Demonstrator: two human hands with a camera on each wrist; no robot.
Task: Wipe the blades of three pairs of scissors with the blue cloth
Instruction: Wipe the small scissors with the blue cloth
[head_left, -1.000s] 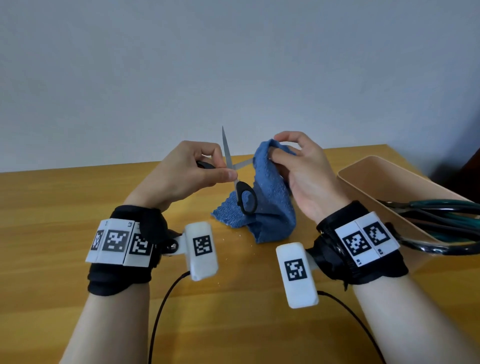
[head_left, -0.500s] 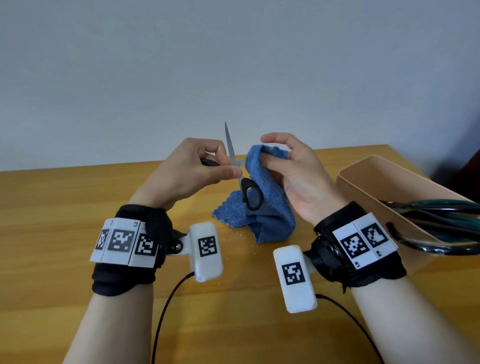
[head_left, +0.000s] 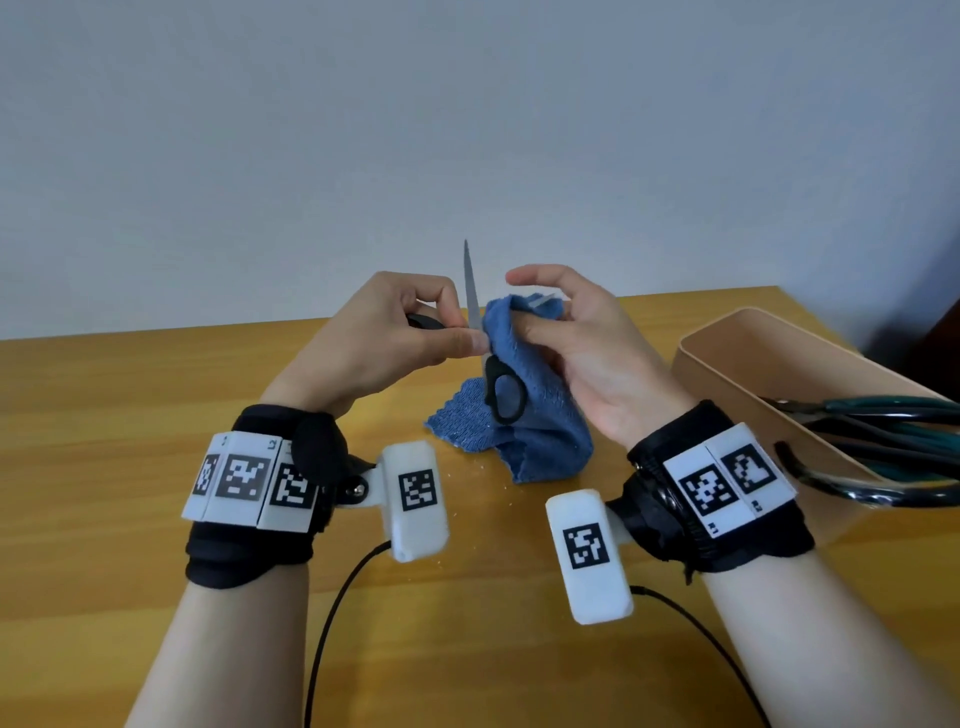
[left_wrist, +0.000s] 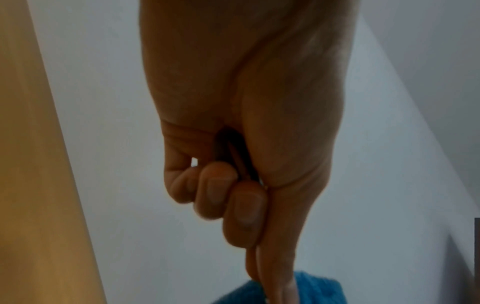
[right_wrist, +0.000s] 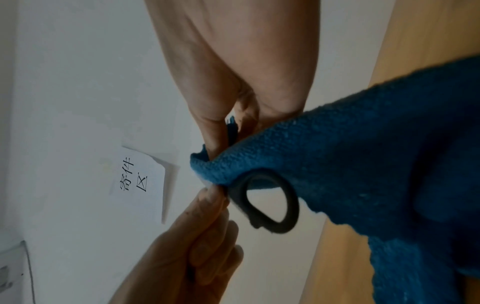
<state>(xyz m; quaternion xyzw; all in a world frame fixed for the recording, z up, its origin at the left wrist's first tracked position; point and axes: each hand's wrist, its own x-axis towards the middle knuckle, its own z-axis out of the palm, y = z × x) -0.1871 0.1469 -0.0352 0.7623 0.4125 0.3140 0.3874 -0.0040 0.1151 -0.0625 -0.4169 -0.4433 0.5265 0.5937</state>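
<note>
A person sits at a wooden table (head_left: 156, 415), both hands raised above it. The left hand (head_left: 379, 338) has its fingers clenched round one black handle of a pair of scissors (head_left: 488, 358), thumb pressing near the pivot. The scissors are open: one blade points straight up, the other runs to the right w/ only its tip showing past the cloth. The free handle loop (right_wrist: 270, 202) hangs down in front of the cloth.

The right hand (head_left: 587, 358) grasps the blue cloth (head_left: 530, 415), thumb & curled lower fingers pinching a fold of it around the right-pointing blade; the index finger is lifted, not touching. The rest of the cloth drapes down, its bottom edge resting on the table.

On the right side of the table, a beige bin (head_left: 753, 364) holds more scissors (head_left: 883, 415) w/ dark green & black handles, handles sticking out toward the person. How many are in there I can't tell.

On the wall, a paper sign (right_wrist: 137, 183) w/ printed characters.
</note>
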